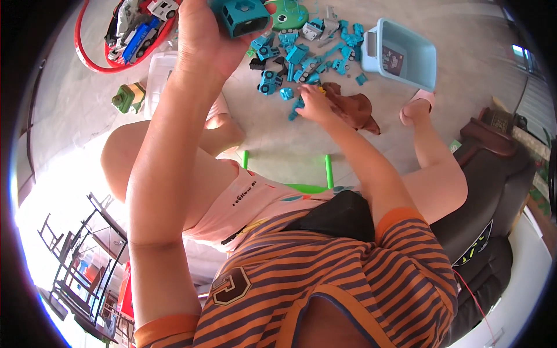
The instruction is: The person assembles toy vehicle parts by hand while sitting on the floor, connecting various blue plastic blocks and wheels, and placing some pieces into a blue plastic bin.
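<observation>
Boxy teal toy part up far, bit left, clamped in left hand. Right hand nearer, fingertips at small teal piece, can't tell if pinched. Looks like picking-out step; next move probably calls for neat pinch, clear of brown cloth. Teal toy pile farther, pale blue bin far right.
</observation>
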`<act>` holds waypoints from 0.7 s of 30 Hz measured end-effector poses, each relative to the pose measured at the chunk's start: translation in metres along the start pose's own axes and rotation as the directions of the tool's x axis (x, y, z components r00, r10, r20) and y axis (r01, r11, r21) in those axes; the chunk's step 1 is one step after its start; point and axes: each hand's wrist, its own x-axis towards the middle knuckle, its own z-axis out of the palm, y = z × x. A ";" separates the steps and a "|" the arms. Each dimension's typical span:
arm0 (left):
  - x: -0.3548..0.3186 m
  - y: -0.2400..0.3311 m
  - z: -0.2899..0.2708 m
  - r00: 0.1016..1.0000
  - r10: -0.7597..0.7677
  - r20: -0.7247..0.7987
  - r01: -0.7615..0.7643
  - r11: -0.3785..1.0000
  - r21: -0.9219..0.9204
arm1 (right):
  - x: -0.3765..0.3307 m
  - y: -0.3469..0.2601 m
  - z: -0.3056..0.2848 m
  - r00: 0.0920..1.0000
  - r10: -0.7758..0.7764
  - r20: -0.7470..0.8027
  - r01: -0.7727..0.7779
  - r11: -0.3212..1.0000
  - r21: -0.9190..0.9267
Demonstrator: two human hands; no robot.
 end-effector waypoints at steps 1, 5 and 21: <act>-0.001 0.001 -0.001 0.999 0.028 0.028 -0.029 0.998 0.048 | -0.006 0.002 -0.001 0.995 -0.054 0.086 0.061 0.994 -0.087; -0.001 0.002 0.001 0.999 0.043 0.031 -0.044 0.998 0.038 | -0.011 0.000 -0.011 0.948 -0.229 0.221 0.296 0.889 -0.348; 0.015 0.000 -0.016 0.994 0.052 0.095 -0.067 0.986 0.154 | 0.016 -0.053 -0.186 0.962 0.067 0.265 -0.241 -0.247 0.939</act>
